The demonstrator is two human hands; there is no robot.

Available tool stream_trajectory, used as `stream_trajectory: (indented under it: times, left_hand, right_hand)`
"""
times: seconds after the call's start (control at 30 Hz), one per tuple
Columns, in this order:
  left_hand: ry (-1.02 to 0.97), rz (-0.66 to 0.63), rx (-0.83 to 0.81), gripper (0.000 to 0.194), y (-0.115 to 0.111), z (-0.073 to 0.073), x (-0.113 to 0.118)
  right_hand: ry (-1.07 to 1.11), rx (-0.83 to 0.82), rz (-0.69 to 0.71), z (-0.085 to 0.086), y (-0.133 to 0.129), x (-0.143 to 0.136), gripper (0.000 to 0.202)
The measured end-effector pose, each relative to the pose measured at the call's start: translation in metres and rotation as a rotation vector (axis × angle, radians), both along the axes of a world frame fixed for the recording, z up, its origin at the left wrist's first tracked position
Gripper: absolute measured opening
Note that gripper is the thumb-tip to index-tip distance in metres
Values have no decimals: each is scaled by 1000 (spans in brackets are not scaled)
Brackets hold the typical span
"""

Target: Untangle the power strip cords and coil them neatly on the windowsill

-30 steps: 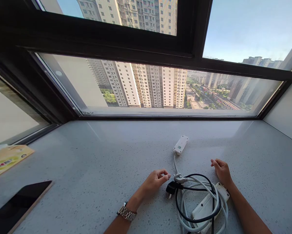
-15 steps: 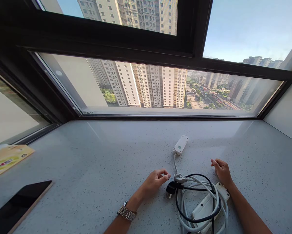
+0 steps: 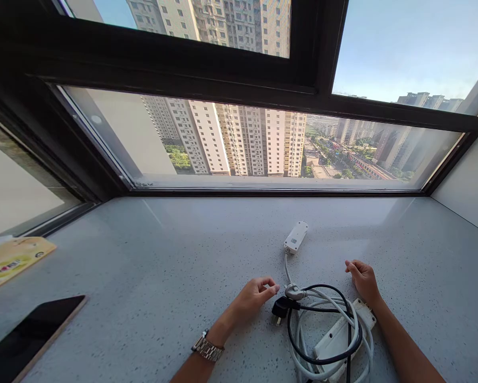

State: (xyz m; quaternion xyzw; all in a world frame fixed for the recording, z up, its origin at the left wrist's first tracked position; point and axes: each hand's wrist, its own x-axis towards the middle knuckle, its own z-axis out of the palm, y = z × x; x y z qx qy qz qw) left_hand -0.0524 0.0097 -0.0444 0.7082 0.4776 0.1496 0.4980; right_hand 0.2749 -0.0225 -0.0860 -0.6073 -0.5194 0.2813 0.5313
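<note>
My left hand (image 3: 255, 296) rests on the speckled sill, fingers curled and closed with nothing in them, just left of a grey plug (image 3: 295, 291) and a black plug (image 3: 284, 307). To the right, my right hand (image 3: 362, 277) lies in a loose fist, also holding nothing. Between my forearms is a tangle of black cable (image 3: 322, 360) and white cable, partly over a white power strip (image 3: 332, 340). One end of that strip is near my right wrist. Farther back sits a small white socket block (image 3: 296, 236), its cable running to the tangle.
A dark phone or tablet (image 3: 31, 335) lies at the lower left of the sill (image 3: 151, 266). Behind it is a yellow tissue pack (image 3: 17, 260). Dark window frames (image 3: 223, 192) border the sill at the back and left, and a white wall (image 3: 468, 181) stands at right.
</note>
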Motion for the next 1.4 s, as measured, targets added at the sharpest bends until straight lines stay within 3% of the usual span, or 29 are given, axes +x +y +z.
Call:
stream_trajectory:
  times: [1.4]
  left_hand:
    - [-2,4,3,50,1,-5,-1]
  right_hand:
    - [18,-11,3,1,0,0,50]
